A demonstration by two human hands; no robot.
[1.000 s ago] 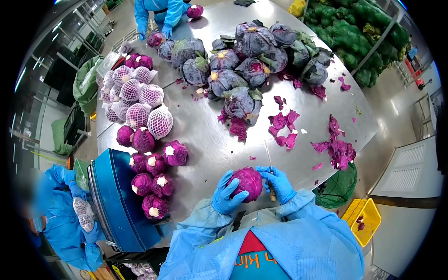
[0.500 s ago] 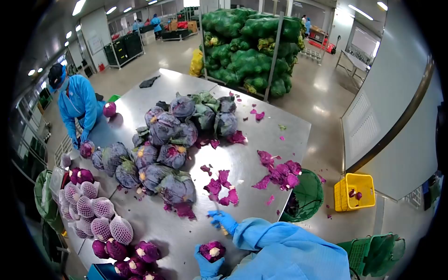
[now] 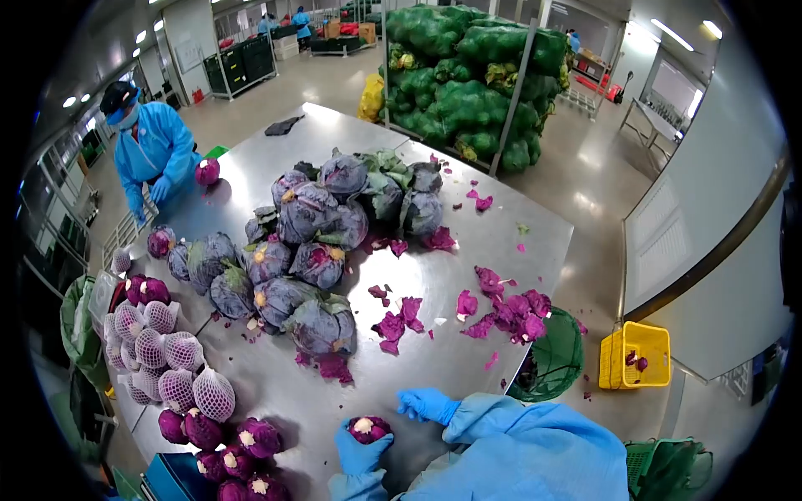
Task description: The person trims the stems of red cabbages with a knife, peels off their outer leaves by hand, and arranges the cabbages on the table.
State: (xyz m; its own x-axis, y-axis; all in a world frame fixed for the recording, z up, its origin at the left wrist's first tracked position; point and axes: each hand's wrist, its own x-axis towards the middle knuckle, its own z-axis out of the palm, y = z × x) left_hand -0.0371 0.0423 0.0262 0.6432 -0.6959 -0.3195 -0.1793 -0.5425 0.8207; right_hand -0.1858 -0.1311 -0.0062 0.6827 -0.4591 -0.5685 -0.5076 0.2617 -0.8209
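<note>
My left hand (image 3: 361,449), in a blue glove, is wrapped round a trimmed purple cabbage (image 3: 368,429) whose pale cut stem faces up, low in the view over the metal table (image 3: 317,401). To its right is my right hand (image 3: 426,405), also gloved, with its fingers curled; whatever it holds is too small to make out. Untrimmed cabbages (image 3: 322,326) with grey-purple outer leaves are heaped beyond my hands. Loose purple leaves (image 3: 510,316) lie at the table's right. Peeled cabbages (image 3: 259,437) sit at the lower left, beside cabbages in white foam nets (image 3: 177,389).
A co-worker (image 3: 154,150) in blue stands at the table's far left. A green net bin (image 3: 558,355) is against the right edge, with a yellow basket (image 3: 635,355) farther right. Behind the table stands a rack of green net sacks (image 3: 468,92). A blue box (image 3: 180,480) is bottom left.
My left hand has moved slightly left with the cabbage. My right hand has shifted right and its fingers have drawn in. The co-worker's hands have moved off the cabbage at the table's left edge.
</note>
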